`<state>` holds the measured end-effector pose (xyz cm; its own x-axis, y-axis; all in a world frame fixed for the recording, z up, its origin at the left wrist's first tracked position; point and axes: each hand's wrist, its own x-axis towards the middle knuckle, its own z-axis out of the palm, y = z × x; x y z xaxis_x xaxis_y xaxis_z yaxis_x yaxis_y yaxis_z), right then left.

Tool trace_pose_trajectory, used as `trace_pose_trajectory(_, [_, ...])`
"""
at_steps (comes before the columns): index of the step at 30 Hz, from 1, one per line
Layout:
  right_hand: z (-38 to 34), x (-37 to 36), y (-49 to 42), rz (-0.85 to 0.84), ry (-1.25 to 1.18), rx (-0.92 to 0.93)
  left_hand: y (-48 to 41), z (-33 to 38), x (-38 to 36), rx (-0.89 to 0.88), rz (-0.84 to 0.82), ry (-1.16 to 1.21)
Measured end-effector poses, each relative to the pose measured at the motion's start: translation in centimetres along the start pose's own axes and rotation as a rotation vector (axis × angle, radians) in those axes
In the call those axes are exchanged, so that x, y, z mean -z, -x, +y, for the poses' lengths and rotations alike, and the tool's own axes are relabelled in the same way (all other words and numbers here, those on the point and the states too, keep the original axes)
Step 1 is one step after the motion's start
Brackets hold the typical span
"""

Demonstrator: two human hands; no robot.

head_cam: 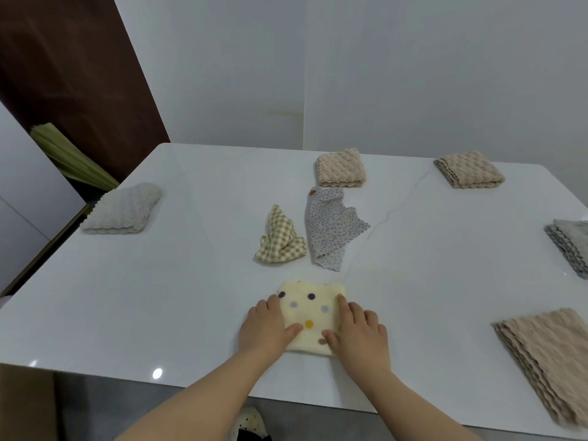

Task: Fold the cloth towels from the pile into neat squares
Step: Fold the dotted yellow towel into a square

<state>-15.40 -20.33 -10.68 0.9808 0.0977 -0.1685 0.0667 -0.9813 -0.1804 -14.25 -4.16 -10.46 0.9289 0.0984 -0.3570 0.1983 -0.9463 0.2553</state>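
Observation:
A pale yellow towel with coloured dots (310, 310) lies folded into a small square near the front edge of the white table (178, 281). My left hand (265, 327) lies flat on its left side, thumb across the cloth. My right hand (358, 331) presses flat on its right side. Beyond it, two unfolded towels lie crumpled side by side: a green checked one (280, 240) and a grey flowered one (327, 227).
Folded towels sit around the table: a grey-white one (122, 210) at the left, two beige ones (341, 167) (469, 169) at the back, a grey one (571, 246) at the right edge, a beige stack (550, 361) at the front right. A white wall stands behind.

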Motion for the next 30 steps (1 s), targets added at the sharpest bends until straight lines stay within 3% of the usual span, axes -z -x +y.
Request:
trace_pose_trajectory(3, [0.0,-0.3,-0.4,-0.072,-0.215,-0.123,-0.2,0.5,0.2,0.125,-0.052,0.175])
trace_pose_trajectory(6, [0.0,0.1,-0.2,-0.116,-0.383,-0.191,-0.4,0.5,0.1,0.147,-0.134,0.192])
trace_pose_trajectory(11, [0.8,0.2,0.1,-0.176,-0.496,-0.212,-0.1,0.5,0.1,0.17,-0.183,0.264])
trace_pose_trajectory(15, [0.8,0.6,0.0,-0.202,-0.744,-0.287,0.1,0.3,0.4,0.159,-0.186,0.546])
trace_pose_trajectory(21, [0.1,2.9,-0.3,-0.2,-1.185,-0.325,0.8,0.2,2.8,0.102,-0.137,0.986])
trace_pose_trajectory(30, [-3.8,6.9,-5.2,-0.099,-1.308,-0.234,-2.8,-0.1,7.8,0.102,0.029,1.167])
